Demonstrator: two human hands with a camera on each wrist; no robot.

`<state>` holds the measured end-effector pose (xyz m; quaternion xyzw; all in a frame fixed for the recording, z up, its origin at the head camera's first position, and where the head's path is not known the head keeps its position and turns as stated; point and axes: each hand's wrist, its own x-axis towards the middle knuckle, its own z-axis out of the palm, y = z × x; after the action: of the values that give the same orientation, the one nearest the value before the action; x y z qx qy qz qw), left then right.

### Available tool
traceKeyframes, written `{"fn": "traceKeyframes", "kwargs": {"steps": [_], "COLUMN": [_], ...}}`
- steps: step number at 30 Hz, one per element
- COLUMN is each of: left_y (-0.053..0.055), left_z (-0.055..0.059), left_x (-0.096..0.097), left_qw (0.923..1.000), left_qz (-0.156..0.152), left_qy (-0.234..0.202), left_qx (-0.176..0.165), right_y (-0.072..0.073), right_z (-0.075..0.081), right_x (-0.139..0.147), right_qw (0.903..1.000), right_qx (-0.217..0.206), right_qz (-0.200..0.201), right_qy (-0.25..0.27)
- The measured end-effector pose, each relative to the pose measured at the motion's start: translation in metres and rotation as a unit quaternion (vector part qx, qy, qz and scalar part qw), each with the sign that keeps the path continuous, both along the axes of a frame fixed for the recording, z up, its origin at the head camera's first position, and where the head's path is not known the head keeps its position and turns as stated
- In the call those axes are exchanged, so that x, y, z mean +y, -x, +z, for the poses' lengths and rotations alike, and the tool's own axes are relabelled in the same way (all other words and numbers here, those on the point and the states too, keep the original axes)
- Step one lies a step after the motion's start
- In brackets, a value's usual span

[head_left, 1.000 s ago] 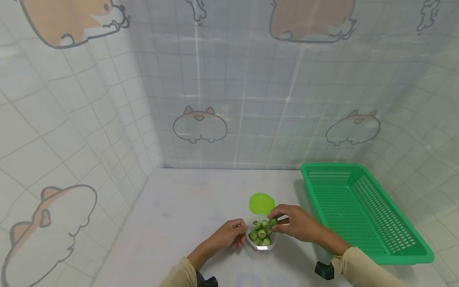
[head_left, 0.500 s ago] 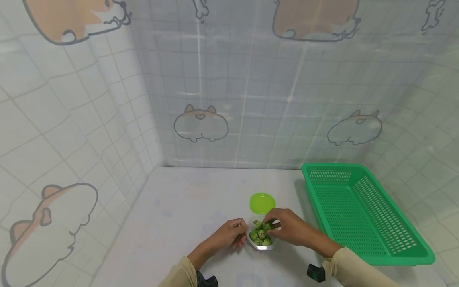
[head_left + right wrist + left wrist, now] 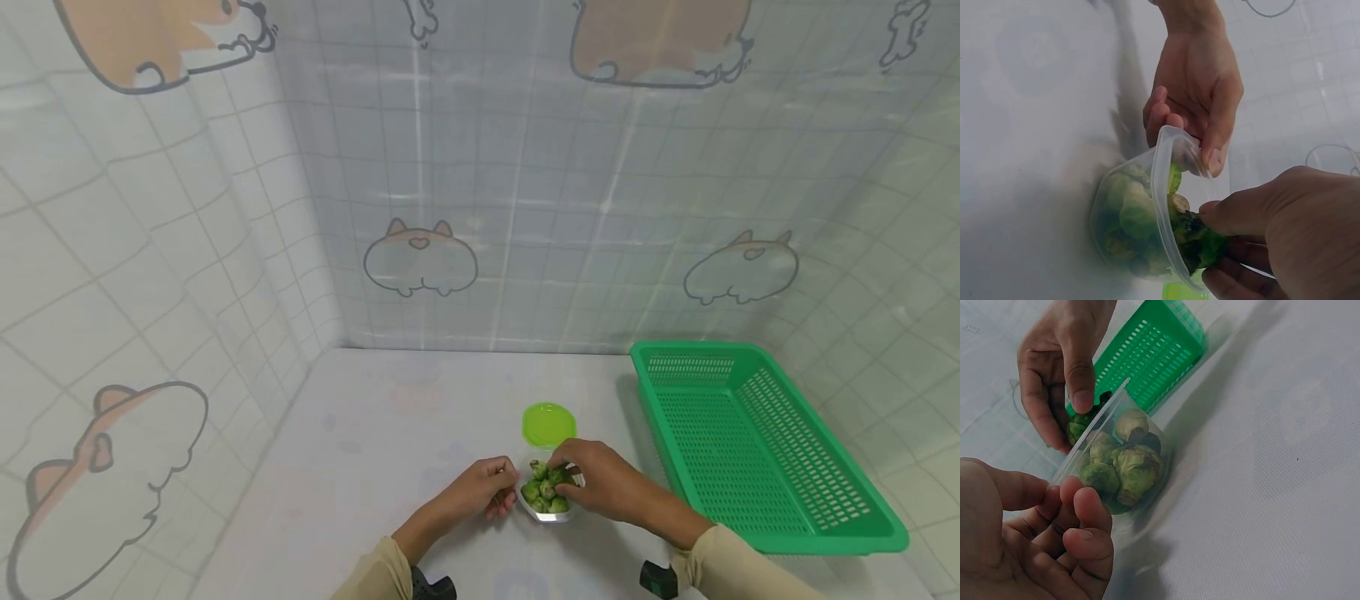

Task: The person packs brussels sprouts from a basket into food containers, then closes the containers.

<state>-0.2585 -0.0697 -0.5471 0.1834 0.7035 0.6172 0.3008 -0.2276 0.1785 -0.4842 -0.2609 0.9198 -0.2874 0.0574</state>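
Note:
A clear plastic container [image 3: 551, 517] stands on the white table, filled with several green Brussels sprouts [image 3: 536, 490]. My left hand [image 3: 482, 489] pinches its left rim between thumb and fingers, the other fingers curled loosely below, as the left wrist view shows. From the right, my right hand [image 3: 607, 479] reaches over the opening. Its thumb and fingers grip one dark green Brussels sprout [image 3: 1211, 247] at the mouth of the container, right above the others. In the head view the fingers partly cover that sprout.
A lime-green lid [image 3: 549, 425] lies on the table just behind the container. To the right is a large green perforated basket [image 3: 750, 450] with nothing in it. Tile-patterned sheets with cartoon dogs form the walls at the back [image 3: 525, 275] and sides.
My right hand has moved left and slightly down with the sprout, from the container's right edge to over the other sprouts. The left hand has kept its place at the rim.

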Motion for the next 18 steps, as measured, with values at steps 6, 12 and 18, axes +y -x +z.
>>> {"fn": "traceKeyframes", "kwargs": {"steps": [6,12,18], "left_y": [0.0007,0.0015,0.0035], "left_z": [0.0004,-0.0008,-0.0014], "left_x": [-0.0001,-0.0003,-0.0020], "left_qw": [1.0000,1.0000,1.0000], "left_qz": [-0.002,-0.002,-0.005], "left_qy": [0.001,0.002,0.005], "left_qx": [0.001,0.001,0.001], "right_y": [-0.0019,-0.0029,-0.0016], "right_z": [0.0017,0.0022,0.0050], "right_x": [0.0036,0.0051,0.0068], "right_qw": [0.9997,0.9996,0.9985], "right_qx": [0.026,0.010,0.003], "right_qz": [-0.006,-0.003,-0.020], "right_qy": [-0.001,0.025,0.051]}}
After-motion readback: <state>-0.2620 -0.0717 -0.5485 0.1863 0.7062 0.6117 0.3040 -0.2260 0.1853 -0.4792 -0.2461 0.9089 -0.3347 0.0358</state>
